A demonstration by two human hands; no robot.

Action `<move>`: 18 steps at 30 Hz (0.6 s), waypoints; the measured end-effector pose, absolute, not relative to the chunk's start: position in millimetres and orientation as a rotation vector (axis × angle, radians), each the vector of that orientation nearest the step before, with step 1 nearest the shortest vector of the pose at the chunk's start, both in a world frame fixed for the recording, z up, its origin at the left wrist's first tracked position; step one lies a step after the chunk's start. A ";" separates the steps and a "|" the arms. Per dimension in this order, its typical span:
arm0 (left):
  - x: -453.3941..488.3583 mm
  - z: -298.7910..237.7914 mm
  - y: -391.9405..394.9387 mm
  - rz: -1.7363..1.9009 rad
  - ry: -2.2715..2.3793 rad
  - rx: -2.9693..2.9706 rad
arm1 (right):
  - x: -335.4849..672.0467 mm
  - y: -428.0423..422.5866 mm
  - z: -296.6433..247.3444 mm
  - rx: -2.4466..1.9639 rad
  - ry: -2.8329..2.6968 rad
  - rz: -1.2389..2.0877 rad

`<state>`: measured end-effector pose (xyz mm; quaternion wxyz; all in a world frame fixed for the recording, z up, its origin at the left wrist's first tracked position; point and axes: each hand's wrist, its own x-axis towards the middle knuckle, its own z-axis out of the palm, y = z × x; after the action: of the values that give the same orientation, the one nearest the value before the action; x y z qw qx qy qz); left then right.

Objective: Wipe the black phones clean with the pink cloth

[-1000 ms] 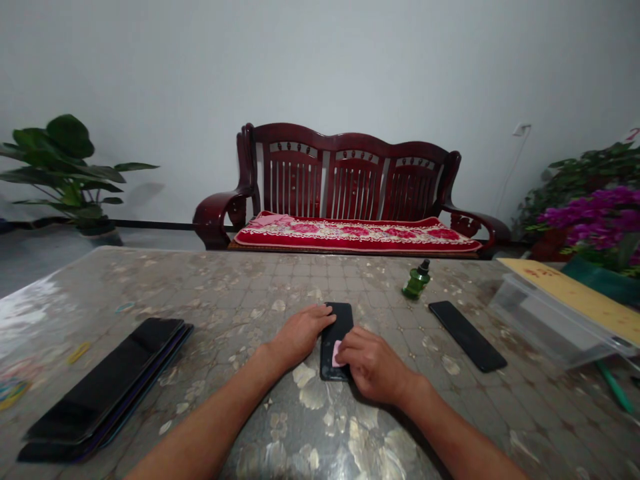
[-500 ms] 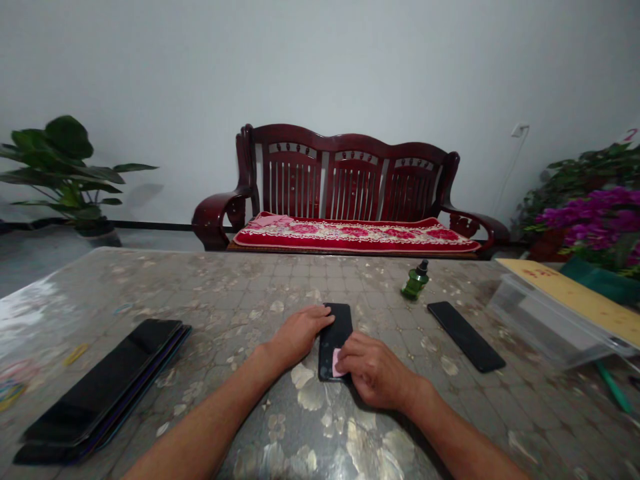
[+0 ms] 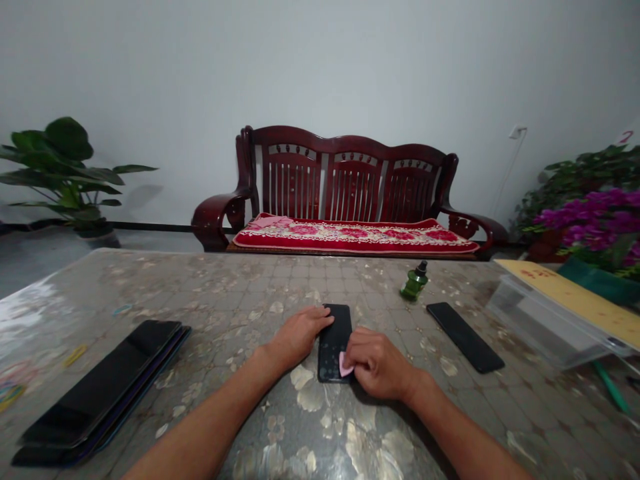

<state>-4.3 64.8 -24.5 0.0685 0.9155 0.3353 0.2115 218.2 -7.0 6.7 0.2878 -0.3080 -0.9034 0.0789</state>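
Note:
A black smartphone (image 3: 331, 347) lies flat on the patterned table (image 3: 280, 277), its lower part speckled with marks or droplets. My left hand (image 3: 301, 333) rests along the phone's upper left edge, fingers stretched out over it. Closed around a small pink cloth (image 3: 345, 364), my right hand (image 3: 376, 362) sits at the phone's lower right edge, with the cloth against the screen. Farther right lies another black phone (image 3: 465, 337). Behind that one stands a green spray bottle (image 3: 415, 282) with a black top.
A stack of phones (image 3: 103, 390) lies at the left, near a yellow rubber band (image 3: 75, 355) and other coloured bands (image 3: 13, 390). At the right stands a clear plastic box (image 3: 537, 327) with a yellow sheet (image 3: 575, 293) on top. A wooden bench (image 3: 350, 193) is beyond the table.
My right hand has shifted slightly right and up with the pink cloth, toward the phone's right edge. My left hand stays in place.

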 end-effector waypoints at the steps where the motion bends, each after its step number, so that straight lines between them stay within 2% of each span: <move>1: -4.5 -24.2 64.4 0.651 1.013 2.738 | 219.3 -4.5 5.0 -0.854 -2.342 0.197; 5: -5.8 -19.7 61.5 0.646 1.003 2.673 | 225.1 7.2 -2.8 -1.025 -2.164 0.073; 13: -1.9 -10.9 54.8 0.580 1.027 2.680 | 228.8 6.0 -5.6 -0.911 -2.372 0.057; 18: 0.1 -10.5 52.5 0.548 1.061 2.675 | 227.3 14.3 -9.0 -0.991 -2.366 0.011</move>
<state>0.1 52.5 -10.5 0.1059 0.9080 0.3600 0.1861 227.3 14.3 -9.0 0.2842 -0.3704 -0.8843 0.0043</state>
